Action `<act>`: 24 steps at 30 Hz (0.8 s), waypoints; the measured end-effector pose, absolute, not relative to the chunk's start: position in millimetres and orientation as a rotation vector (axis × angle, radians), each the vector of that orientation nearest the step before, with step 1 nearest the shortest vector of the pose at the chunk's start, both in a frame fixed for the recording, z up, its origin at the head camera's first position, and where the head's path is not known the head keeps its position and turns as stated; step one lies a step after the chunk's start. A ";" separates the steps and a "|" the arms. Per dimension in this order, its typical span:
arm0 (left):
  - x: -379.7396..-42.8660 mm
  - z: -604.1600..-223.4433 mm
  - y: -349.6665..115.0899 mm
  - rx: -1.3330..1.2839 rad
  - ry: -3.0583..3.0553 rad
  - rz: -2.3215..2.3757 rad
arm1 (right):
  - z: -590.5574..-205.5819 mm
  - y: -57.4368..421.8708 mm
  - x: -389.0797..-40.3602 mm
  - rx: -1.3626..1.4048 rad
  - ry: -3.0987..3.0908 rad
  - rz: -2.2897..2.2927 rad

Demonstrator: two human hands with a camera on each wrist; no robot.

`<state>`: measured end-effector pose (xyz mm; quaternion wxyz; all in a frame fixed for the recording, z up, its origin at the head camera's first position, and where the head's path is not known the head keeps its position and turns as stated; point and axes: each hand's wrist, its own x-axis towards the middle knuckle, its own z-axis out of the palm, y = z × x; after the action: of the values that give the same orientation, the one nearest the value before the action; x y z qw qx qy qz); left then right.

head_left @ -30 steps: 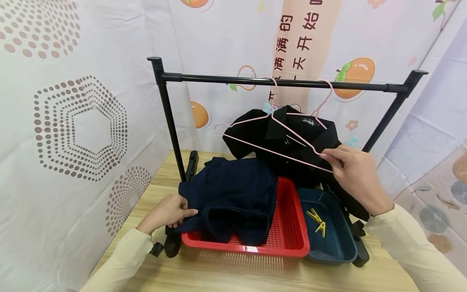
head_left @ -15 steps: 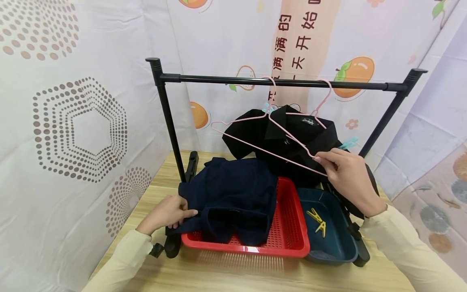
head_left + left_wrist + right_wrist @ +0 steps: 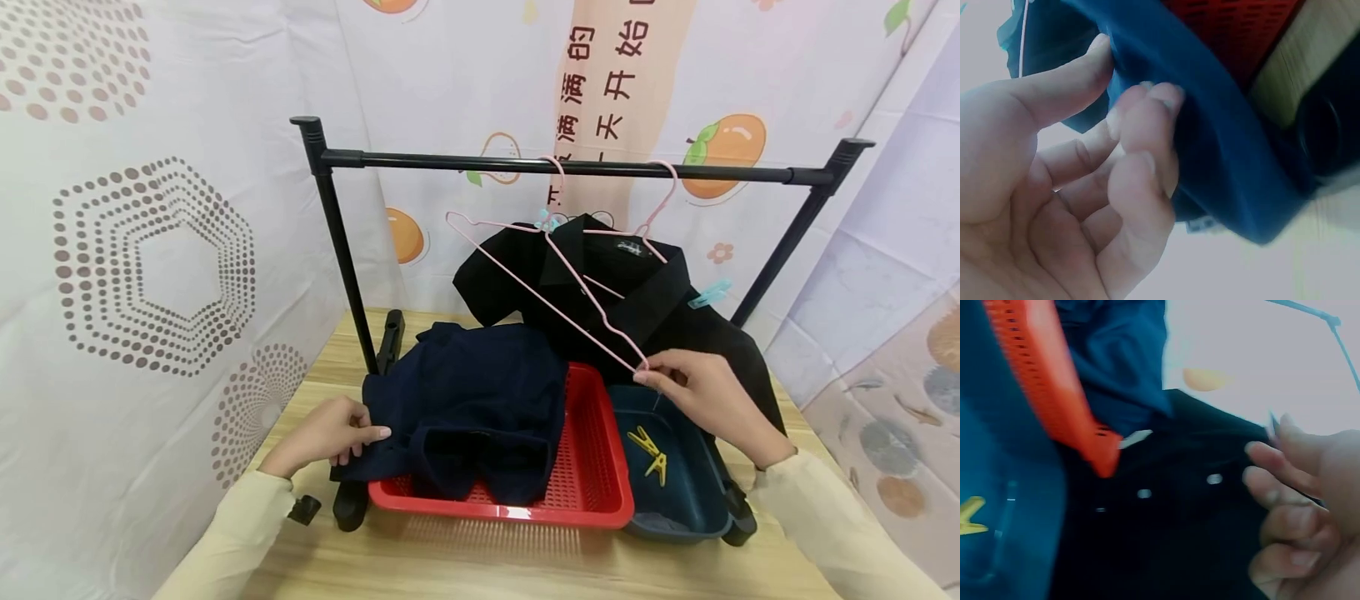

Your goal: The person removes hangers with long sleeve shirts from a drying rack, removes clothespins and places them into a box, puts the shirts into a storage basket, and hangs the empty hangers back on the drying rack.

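Observation:
A pink wire hanger (image 3: 517, 275) hooks over the black rail, one side tilted down. My right hand (image 3: 701, 400) pinches its lower right corner between thumb and fingertips. Navy folded clothing (image 3: 487, 375) lies in the red basket (image 3: 592, 517), its left part hanging over the rim. My left hand (image 3: 318, 437) is beside that overhang; in the left wrist view the thumb and loosely bent fingers are apart, close to the navy cloth (image 3: 1210, 125). Behind the held hanger, a black collared shirt (image 3: 637, 292) hangs on another pink hanger (image 3: 663, 196).
The black clothes rack (image 3: 480, 162) stands over the baskets on a wooden tabletop (image 3: 450, 567). A dark blue bin (image 3: 686, 483) holds yellow clothespins (image 3: 651, 454). Pale blue clips show on the held hanger's neck (image 3: 546, 221) and the black shirt (image 3: 710, 293). Printed curtains enclose the back and sides.
My right hand has moved down and slightly left, pulling the hanger's right corner lower, so it tilts more steeply. My left hand has shifted slightly left from the navy cloth.

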<state>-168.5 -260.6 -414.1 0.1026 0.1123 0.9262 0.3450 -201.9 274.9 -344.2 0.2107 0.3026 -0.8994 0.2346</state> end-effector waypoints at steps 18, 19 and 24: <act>-172.6 -430.8 -284.6 -0.003 2.665 0.989 | -405.8 248.0 -227.6 0.982 -2.821 0.810; -173.5 -431.2 -284.5 -0.005 2.665 0.986 | -407.0 245.4 -229.7 0.974 -2.824 0.802; -177.4 -433.7 -281.8 0.005 2.667 0.981 | -411.7 235.7 -239.9 0.875 -2.849 0.768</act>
<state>-177.4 -281.8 -433.7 0.1492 0.0017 0.9280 0.3413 -239.9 235.7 -411.7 0.0317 0.2842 -0.9252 0.2494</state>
